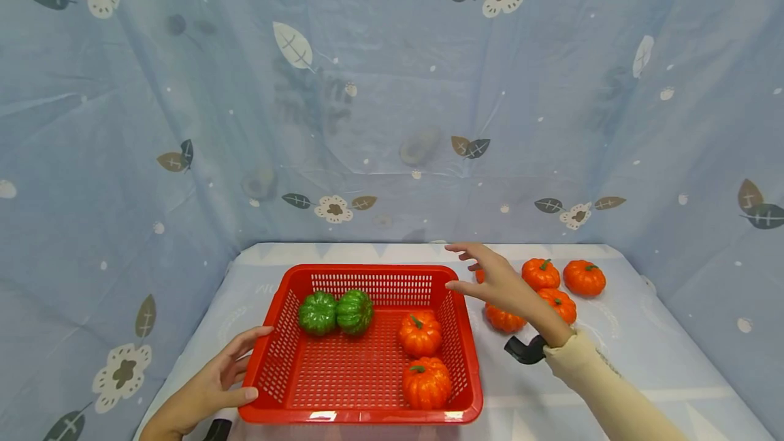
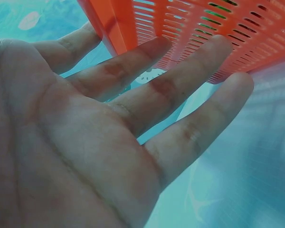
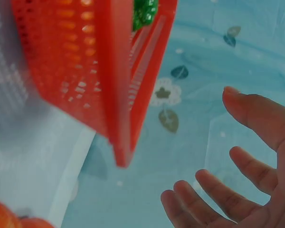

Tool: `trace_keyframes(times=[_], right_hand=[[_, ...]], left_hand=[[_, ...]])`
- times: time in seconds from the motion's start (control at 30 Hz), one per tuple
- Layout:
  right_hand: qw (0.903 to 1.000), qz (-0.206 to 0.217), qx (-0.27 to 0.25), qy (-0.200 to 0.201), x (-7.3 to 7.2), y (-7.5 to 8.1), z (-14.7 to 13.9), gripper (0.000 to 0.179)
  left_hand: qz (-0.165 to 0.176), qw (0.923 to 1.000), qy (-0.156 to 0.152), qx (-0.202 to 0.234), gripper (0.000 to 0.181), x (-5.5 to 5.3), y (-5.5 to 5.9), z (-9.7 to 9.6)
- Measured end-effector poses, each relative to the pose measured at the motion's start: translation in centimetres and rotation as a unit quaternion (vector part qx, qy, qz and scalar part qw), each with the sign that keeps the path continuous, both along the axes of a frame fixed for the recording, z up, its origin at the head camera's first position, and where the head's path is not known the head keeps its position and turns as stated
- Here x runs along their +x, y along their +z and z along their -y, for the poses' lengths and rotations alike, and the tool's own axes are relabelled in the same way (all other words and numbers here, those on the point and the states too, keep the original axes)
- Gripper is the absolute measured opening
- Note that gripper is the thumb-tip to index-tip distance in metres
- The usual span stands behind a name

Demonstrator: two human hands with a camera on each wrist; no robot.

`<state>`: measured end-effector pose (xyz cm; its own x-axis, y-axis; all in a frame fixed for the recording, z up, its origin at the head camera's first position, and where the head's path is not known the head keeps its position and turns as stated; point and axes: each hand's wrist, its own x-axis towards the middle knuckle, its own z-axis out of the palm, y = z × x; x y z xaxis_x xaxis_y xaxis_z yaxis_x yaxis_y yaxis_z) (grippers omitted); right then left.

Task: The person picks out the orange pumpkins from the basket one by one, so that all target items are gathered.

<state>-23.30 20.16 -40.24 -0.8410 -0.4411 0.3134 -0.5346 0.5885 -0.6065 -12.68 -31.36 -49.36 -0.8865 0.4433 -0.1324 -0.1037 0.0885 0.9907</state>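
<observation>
A red plastic basket (image 1: pixel 367 416) with slotted walls stands on the table. Inside, two green ribbed vegetables (image 1: pixel 354 312) sit side by side at the back left, and two small orange pumpkins (image 1: pixel 427 384) lie along the right side. My left hand (image 1: pixel 208 383) is at the basket's left rim, its fingers extended against or close beside the wall in the left wrist view (image 2: pixel 133 99). Just over the right rim hovers my right hand (image 1: pixel 499 281), fingers spread and holding nothing; the right wrist view shows it apart from the basket.
Several more orange pumpkins (image 1: pixel 584 278) lie on the table right of the basket, one partly hidden behind the right hand. A pale patterned cloth (image 1: pixel 527 393) covers the table. Blue printed curtains (image 1: pixel 392 101) hang behind and on both sides.
</observation>
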Motion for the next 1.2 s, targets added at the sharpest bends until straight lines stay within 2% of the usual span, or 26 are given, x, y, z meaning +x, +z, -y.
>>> trace_keyframes(times=[0.27,0.43,0.67,0.8,0.93,1.1,1.2], right_hand=[[0.9980,0.030,0.015,0.054,-0.5,0.6,2.5,0.067],[0.9956,0.037,0.030,0.080,-0.7,0.4,4.1,0.066],[0.9871,0.076,0.059,0.128,-0.9,-0.5,6.5,0.068],[0.9785,0.099,0.096,0.153,-1.2,-1.2,7.4,0.071],[0.9684,0.132,0.145,0.154,-1.1,-1.5,8.1,0.069],[0.9518,0.182,0.206,0.136,-0.6,-1.6,8.6,0.069],[0.9420,0.195,0.246,0.120,-0.5,-1.6,8.9,0.067]], left_hand=[[-0.004,0.9999,-0.005,0.008,0.078,0.0,0.0,0.0],[-0.010,0.9999,-0.005,0.008,0.077,0.1,0.1,-0.1],[-0.012,0.9999,-0.007,0.008,0.078,0.2,0.2,-0.2],[-0.010,0.9999,-0.001,0.000,0.078,0.3,0.4,-0.3],[-0.011,0.9999,0.001,-0.001,0.078,0.4,0.4,-0.3],[-0.017,0.9998,-0.004,0.005,0.078,0.3,0.3,-0.3],[-0.025,0.9996,-0.008,0.007,0.078,0.3,0.2,-0.2]])
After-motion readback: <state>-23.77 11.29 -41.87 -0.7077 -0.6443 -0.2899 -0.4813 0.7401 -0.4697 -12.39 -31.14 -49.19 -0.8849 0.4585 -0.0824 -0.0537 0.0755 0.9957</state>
